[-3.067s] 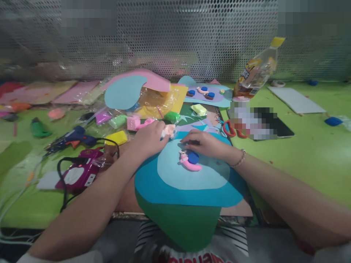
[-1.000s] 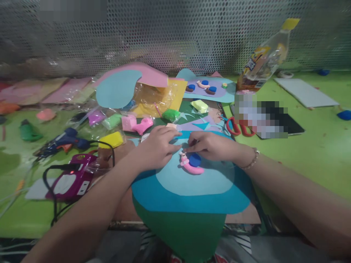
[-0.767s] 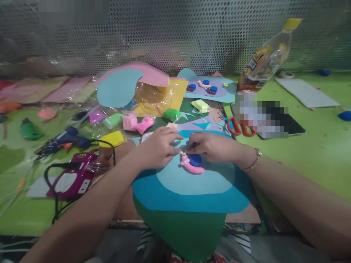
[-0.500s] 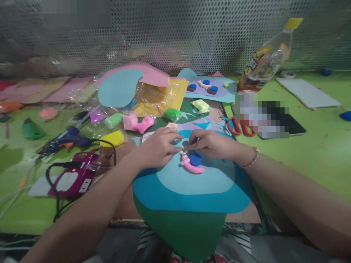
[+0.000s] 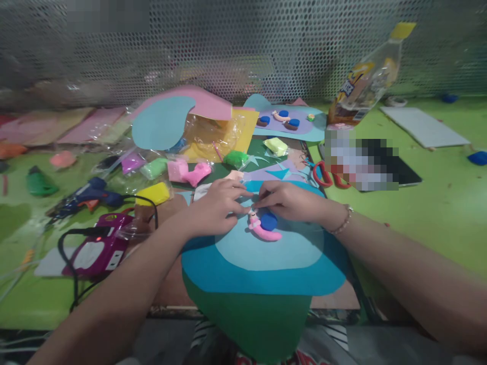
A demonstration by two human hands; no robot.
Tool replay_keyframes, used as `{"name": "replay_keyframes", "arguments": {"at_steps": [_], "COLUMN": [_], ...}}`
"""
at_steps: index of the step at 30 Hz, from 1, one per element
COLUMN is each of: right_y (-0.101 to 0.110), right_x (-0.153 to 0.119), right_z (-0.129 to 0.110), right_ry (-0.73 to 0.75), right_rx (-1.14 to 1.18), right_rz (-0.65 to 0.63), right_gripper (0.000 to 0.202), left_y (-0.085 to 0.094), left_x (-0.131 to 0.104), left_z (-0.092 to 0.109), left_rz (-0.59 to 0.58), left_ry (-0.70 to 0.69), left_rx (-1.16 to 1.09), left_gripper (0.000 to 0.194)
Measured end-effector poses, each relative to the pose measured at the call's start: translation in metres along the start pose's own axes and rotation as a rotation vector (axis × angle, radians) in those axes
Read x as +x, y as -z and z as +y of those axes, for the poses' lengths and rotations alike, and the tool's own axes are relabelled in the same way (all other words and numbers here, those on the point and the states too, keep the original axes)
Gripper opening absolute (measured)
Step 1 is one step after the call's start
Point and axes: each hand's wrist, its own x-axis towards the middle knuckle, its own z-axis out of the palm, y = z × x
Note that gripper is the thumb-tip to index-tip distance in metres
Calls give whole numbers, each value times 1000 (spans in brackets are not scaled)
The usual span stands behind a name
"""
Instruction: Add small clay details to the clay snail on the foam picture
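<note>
A pink clay snail (image 5: 266, 233) with a small smiling face lies on the light blue paper shape (image 5: 289, 253), a round blue clay disc (image 5: 269, 221) against its back. My left hand (image 5: 220, 205) rests beside the snail's head, fingers stretched out and apart, tips close to its top. From the other side my right hand (image 5: 283, 200) pinches thumb and forefinger together just above the head; whatever is between them is too small to make out. Under the light blue piece lie a darker blue sheet (image 5: 243, 281) and a green one (image 5: 262, 319).
Left of my arm are a purple power box (image 5: 99, 248) and a blue glue gun (image 5: 93, 192). Bagged clay, including a yellow pack (image 5: 152, 194), lies behind. Red-handled scissors (image 5: 323, 175), a tablet (image 5: 395, 162) and a tilted bottle (image 5: 367, 81) stand or lie to the right.
The right hand's fingertips have come slightly closer to the snail's head and the left fingers. The whole view has shifted a little; the snail stays in place on the paper.
</note>
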Motion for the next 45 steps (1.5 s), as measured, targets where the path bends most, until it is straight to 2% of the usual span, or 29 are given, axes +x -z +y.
{"name": "replay_keyframes", "arguments": {"at_steps": [6,18,30,37,41,45], "right_y": [1,2,2,2,2,1], "right_x": [1,1,1,0,0,1], "right_z": [-1,-3,-2,-3,-2,-2], "right_ry": [-4,-20,-17,-27,-30,-19], "right_rx": [-5,20,36,36,22,16], "right_rz": [3,27,17,17,19,27], "right_gripper": [35,32,32,32,31,33], "left_y": [-7,-12,-16,-15,-7,-2], "left_x": [1,5,7,6,2,-1], "left_z": [-3,-6,-2,-2,-2,3], "left_rz": [115,207,205,205,144,86], "left_ry": [-34,-68,55,27,-58,-84], "left_rx": [12,6,-41,-21,23,104], "left_gripper": [21,21,15,19,22,27]}}
